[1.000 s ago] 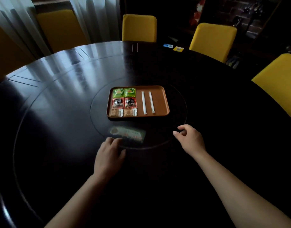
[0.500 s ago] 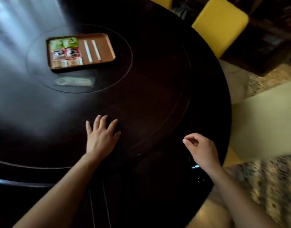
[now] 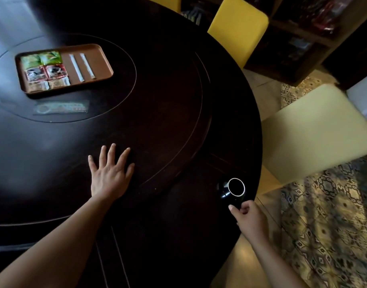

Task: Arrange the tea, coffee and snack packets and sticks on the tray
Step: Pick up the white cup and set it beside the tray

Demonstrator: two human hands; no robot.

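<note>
My right hand (image 3: 250,220), at the table's (image 3: 168,125) near rim, pinches the handle of a black cup (image 3: 233,189). My left hand (image 3: 110,175) lies flat, fingers spread, holding nothing, with bare dark wood around it. Far left, the tray (image 3: 101,63) holds six packets (image 3: 44,71) touching in pairs and two sticks (image 3: 82,67) apart; print unreadable.

L hand (image 3: 110,173) flat, fingers spread; R hand (image 3: 249,219) curled, thumb and forefinger pinched.
</note>
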